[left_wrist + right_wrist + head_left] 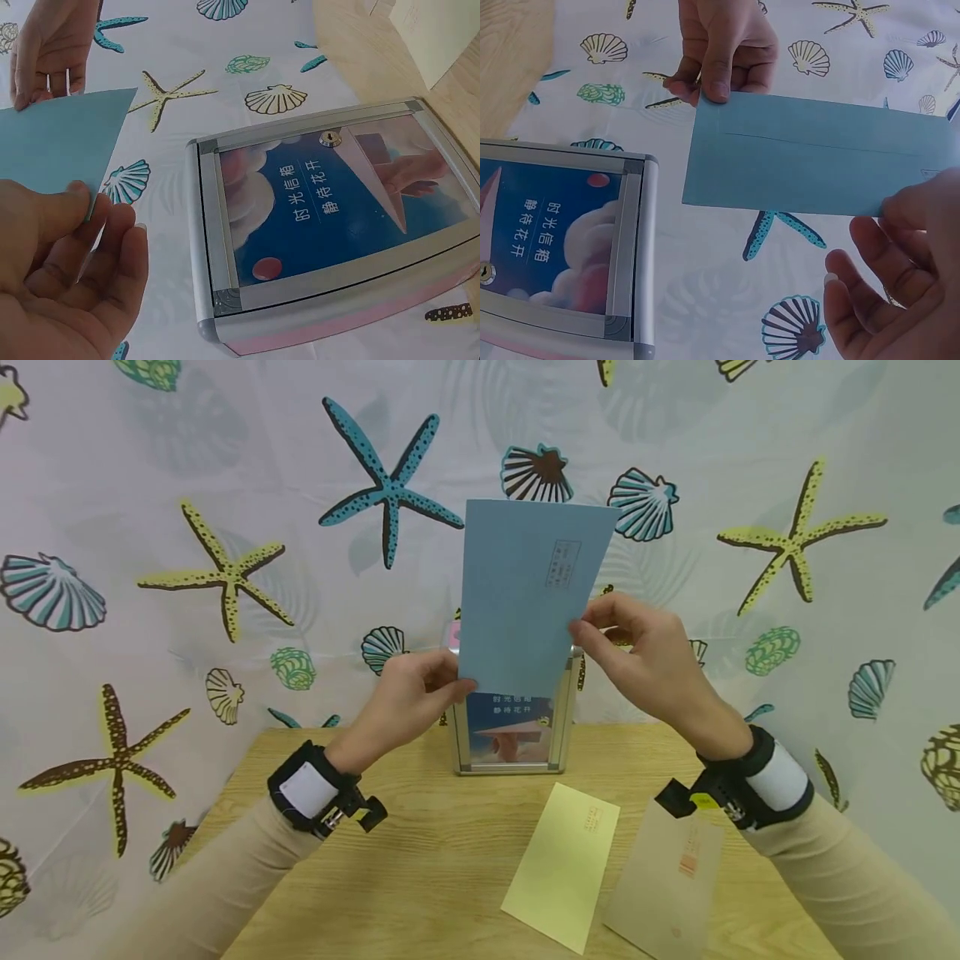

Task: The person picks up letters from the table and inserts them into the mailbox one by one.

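Note:
A light blue envelope (525,593) is held up on end, in front of a metal-framed mailbox (513,752) with a blue picture front. My left hand (412,693) pinches the envelope's lower left corner between thumb and fingers. At the right edge, lower down, my right hand (645,652) pinches it too. In the left wrist view the mailbox (337,187) shows a round lock and white lettering. The right wrist view gives the envelope's (810,165) face with a long flap line; both hands touch its edges. Part of the mailbox is hidden behind the envelope in the head view.
On the wooden table (405,860) lie a yellow envelope (562,868) and, to its right, a tan envelope (663,881), partly under the right wrist in view. A white cloth (300,460) printed with starfish and shells hangs behind the table.

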Tool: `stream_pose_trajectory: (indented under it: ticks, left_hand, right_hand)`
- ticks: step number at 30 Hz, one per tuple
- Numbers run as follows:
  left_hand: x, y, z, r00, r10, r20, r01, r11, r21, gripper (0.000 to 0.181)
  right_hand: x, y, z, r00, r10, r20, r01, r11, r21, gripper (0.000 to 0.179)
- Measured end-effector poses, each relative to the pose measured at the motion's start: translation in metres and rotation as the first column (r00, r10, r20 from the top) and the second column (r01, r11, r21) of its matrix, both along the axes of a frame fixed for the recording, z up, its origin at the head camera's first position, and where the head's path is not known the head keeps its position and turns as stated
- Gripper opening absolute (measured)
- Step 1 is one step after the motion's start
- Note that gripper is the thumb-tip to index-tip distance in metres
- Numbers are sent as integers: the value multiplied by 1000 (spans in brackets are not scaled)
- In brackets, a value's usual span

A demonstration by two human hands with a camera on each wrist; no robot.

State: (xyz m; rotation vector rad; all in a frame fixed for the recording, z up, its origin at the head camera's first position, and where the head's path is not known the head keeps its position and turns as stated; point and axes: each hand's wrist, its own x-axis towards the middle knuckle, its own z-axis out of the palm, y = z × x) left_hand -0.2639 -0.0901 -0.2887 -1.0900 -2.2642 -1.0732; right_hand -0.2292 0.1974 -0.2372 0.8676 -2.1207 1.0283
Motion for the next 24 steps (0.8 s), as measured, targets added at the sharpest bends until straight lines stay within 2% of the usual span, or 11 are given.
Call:
stream_pose_trajectory:
  ticks: [4,10,18,24]
  left_hand:
    - [-5,3,2,997,15,75,-18,999,40,9]
    - [-16,12,13,983,-3,184,-15,996,93,10]
    - [-32,22,31,981,24,192,-47,992,116,9]
    - [-48,30,44,971,-5,240,-36,985,167,9]
  right_hand:
    - [-7,1,-2,1000,-13,-8,13,999,36,5]
    - [-22,0,-3,999,-35,-21,35,998,47,6]
    - [-45,4,3,996,-84,-17,85,995,57,9]
    - [-59,6,12,992,-126,-10,126,989,81,13]
